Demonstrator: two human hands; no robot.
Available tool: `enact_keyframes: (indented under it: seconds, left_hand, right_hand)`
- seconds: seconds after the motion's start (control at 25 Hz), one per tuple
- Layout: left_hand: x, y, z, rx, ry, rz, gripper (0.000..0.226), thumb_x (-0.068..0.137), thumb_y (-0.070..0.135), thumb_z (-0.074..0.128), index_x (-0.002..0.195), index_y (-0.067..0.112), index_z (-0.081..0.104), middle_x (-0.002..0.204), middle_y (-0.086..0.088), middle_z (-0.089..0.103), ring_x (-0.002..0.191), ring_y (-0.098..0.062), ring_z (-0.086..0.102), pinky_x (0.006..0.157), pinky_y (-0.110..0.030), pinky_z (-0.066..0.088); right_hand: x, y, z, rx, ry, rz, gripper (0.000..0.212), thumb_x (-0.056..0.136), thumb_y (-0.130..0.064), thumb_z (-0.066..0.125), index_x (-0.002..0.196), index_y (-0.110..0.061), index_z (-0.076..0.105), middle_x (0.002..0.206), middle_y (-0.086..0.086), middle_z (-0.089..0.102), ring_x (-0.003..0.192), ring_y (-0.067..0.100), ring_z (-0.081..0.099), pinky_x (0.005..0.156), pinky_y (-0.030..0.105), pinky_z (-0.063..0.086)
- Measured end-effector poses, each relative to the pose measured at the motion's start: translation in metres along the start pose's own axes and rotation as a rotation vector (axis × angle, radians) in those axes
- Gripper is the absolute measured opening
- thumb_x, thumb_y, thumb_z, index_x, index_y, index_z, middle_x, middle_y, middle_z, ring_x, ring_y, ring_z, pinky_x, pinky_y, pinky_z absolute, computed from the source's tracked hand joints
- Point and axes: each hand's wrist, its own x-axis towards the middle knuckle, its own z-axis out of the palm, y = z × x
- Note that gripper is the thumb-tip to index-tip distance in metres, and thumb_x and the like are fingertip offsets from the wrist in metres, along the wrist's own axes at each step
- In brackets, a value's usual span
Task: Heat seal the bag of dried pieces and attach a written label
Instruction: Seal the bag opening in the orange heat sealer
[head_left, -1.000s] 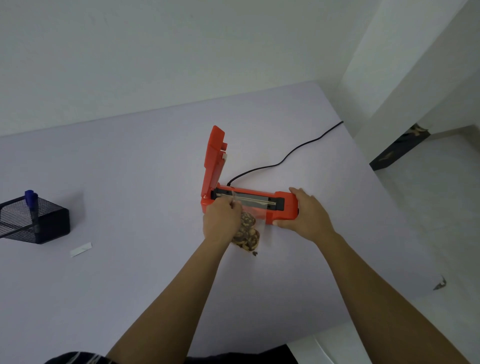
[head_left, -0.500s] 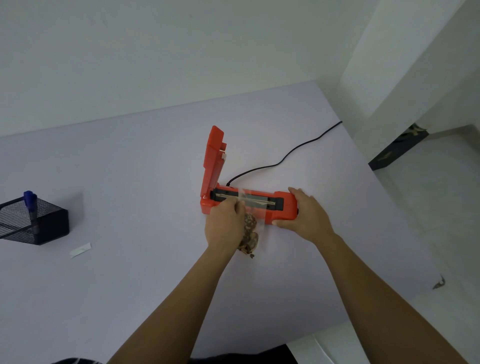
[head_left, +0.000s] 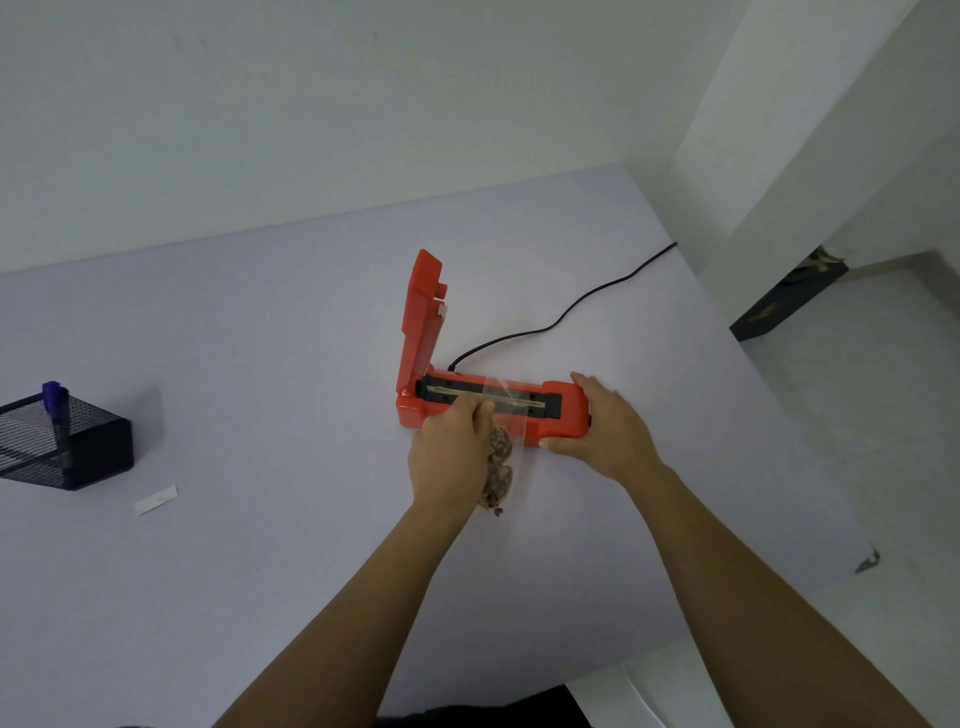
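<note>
An orange heat sealer (head_left: 563, 413) lies on the table with its lid (head_left: 422, 322) standing upright at the left end. A clear bag of brown dried pieces (head_left: 500, 467) lies in front of it, its open top edge laid across the black sealing strip (head_left: 519, 400). My left hand (head_left: 448, 452) pinches the bag near its top, covering its left part. My right hand (head_left: 605, 428) grips the sealer's right end, thumb on the front face. A small white label (head_left: 156, 500) lies at the left, beside a black mesh holder (head_left: 67, 441) with a blue pen (head_left: 56, 408).
The sealer's black cord (head_left: 561, 317) runs back right and off the table edge. The table's right edge (head_left: 779, 415) drops to a pale floor. A white wall stands behind the table.
My left hand has slid the bag forward so its clear top now lies farther over the sealing strip. My right hand has stayed on the sealer.
</note>
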Motion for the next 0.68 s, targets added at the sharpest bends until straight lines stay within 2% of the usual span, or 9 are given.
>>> enact_keyframes:
  seconds: [0.24,0.44,0.6,0.68]
  left_hand:
    - [-0.008,0.005,-0.001,0.083,-0.01,0.066,0.028,0.1,0.029,0.036,0.103,0.013,0.059,0.087,-0.005,0.068,0.072,-0.019,0.065,0.064,-0.027,0.051]
    - [-0.009,0.004,-0.001,0.149,-0.002,0.091,0.025,0.099,0.026,0.037,0.104,0.013,0.057,0.081,-0.006,0.067,0.062,-0.02,0.057,0.06,-0.029,0.047]
    - [-0.014,0.006,-0.002,0.187,-0.044,0.133,0.022,0.095,0.022,0.047,0.114,0.012,0.053,0.092,-0.008,0.068,0.078,-0.027,0.066,0.07,-0.033,0.052]
    - [-0.017,0.006,0.0,0.191,-0.028,0.159,0.021,0.095,0.02,0.048,0.112,0.011,0.053,0.092,-0.009,0.068,0.078,-0.028,0.066,0.069,-0.032,0.051]
  right_hand:
    - [0.0,0.0,0.001,0.012,0.0,0.007,0.105,0.056,-0.055,0.079,0.142,-0.025,0.026,0.142,0.003,0.043,0.129,0.026,0.041,0.103,0.052,0.041]
    - [0.001,-0.001,0.001,-0.002,0.002,0.013,0.106,0.056,-0.054,0.08,0.143,-0.024,0.026,0.144,0.005,0.041,0.129,0.028,0.041,0.103,0.051,0.04]
    - [0.0,-0.001,0.001,0.017,-0.004,0.011,0.106,0.056,-0.055,0.079,0.143,-0.025,0.025,0.144,0.004,0.041,0.131,0.027,0.039,0.104,0.052,0.039]
    - [0.0,-0.002,0.001,0.025,-0.01,0.016,0.106,0.057,-0.053,0.08,0.143,-0.025,0.025,0.147,0.004,0.038,0.134,0.027,0.036,0.106,0.052,0.037]
